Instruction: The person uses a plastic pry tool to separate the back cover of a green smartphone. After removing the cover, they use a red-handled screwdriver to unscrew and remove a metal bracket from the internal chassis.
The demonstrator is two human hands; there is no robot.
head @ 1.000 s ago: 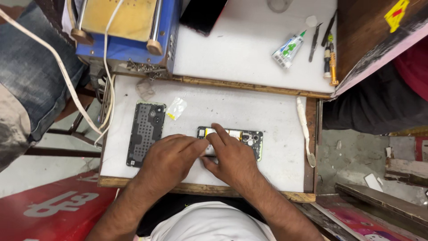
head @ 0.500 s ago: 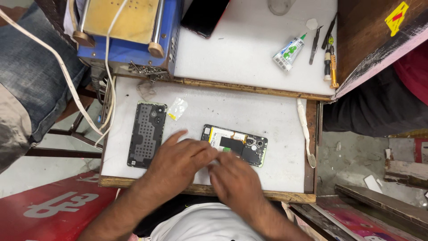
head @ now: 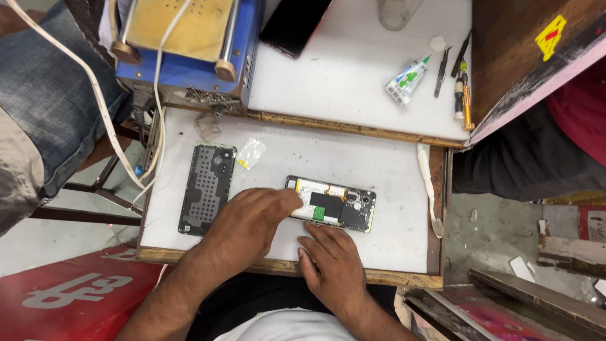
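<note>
On the white worktop (head: 379, 164), near its front edge, lies the opened smartphone (head: 331, 203), back off, battery and dark circuit board showing. Left hand (head: 252, 218) is over its left end, fingers spread flat and fingertips resting on the battery side; nothing is clamped in that grip. Right hand (head: 331, 262) sits just below the phone, fingers apart and pressed to the worktop, holding nothing, fingertips almost at the phone's lower edge. Off to the left, apart from the phone, rests the removed back cover (head: 207, 187), inner side up. Looks like an inspection or steadying of the open body; any further move seems to need a tool, and the tweezers (head: 440, 63) and glue tube (head: 409, 79) lie well away on the upper board.
</note>
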